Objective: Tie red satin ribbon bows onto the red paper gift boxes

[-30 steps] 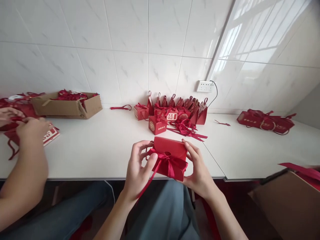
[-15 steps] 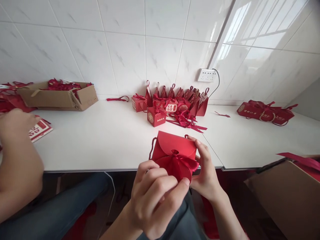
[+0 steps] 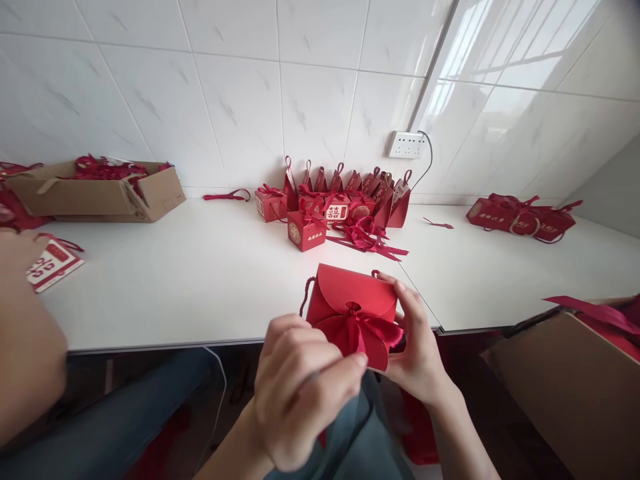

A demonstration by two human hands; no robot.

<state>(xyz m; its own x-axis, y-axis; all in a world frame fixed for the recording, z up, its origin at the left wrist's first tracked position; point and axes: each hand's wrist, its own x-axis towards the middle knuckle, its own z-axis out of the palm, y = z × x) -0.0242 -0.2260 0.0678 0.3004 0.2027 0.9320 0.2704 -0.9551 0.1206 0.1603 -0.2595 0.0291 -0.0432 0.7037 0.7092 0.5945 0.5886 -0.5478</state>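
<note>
A red pouch-shaped gift box (image 3: 350, 303) with a rounded flap and a red ribbon bow (image 3: 367, 330) is held over the front edge of the white table (image 3: 200, 280). My right hand (image 3: 417, 340) grips the box along its right side. My left hand (image 3: 300, 393) is closed in a pinch just below the box, fingertips on a ribbon end near the bow. A thin red cord handle hangs at the box's left corner.
Several finished red gift boxes (image 3: 330, 203) with loose ribbons stand by the wall. A cardboard box (image 3: 100, 193) of red pieces sits far left, another cardboard box (image 3: 575, 387) at lower right. Flat red boxes (image 3: 523, 217) lie far right. Another person's arm (image 3: 25, 333) is at left.
My left hand moved from the box's left side down in front of it and closed on the ribbon. The box tilted more upright. The other person's hands moved left.
</note>
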